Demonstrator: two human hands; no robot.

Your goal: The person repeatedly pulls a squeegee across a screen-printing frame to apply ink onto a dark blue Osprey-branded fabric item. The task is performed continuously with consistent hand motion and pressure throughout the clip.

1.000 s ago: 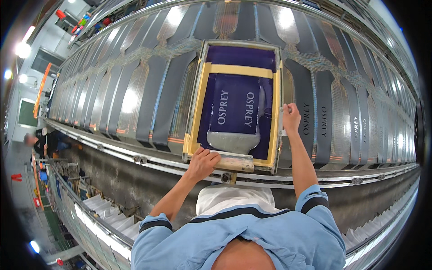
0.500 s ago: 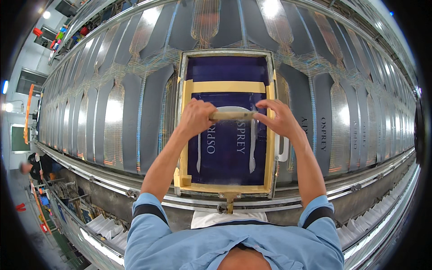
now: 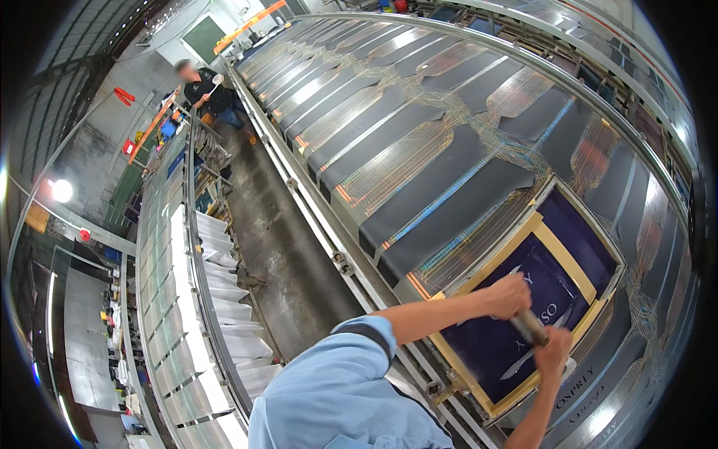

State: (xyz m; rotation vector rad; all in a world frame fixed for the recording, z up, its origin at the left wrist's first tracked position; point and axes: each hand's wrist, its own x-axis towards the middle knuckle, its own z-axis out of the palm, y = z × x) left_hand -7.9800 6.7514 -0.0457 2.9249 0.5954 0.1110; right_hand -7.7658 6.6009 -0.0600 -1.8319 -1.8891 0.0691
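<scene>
A squeegee with a pale, worn handle [image 3: 529, 328] stands across the dark purple mesh of a screen-printing frame [image 3: 467, 280]. My left hand [image 3: 511, 295] is closed round one end of it. My right hand [image 3: 555, 348] grips the other end. Beneath the squeegee, the mesh [image 3: 479, 352] carries light lettering and pale curved streaks, partly hidden by my hands and forearm. Yellowish tape [image 3: 572, 258] borders the mesh inside the metal frame. The squeegee's blade edge is hidden from view.
Rows of dark grey cut pieces [image 3: 464, 176] lie along the long printing table [image 3: 389, 142]. A metal rail [image 3: 329, 243] follows its near edge. Beyond the aisle [image 3: 280, 217] stands a rack with white folded material [image 3: 224, 277]. A person [image 3: 206, 90] stands at the aisle's far end.
The view has swung left, bringing the aisle and far person into sight. The squeegee has come nearer to me across the mesh. My right fingers, partly spread before, are now wrapped round it.
</scene>
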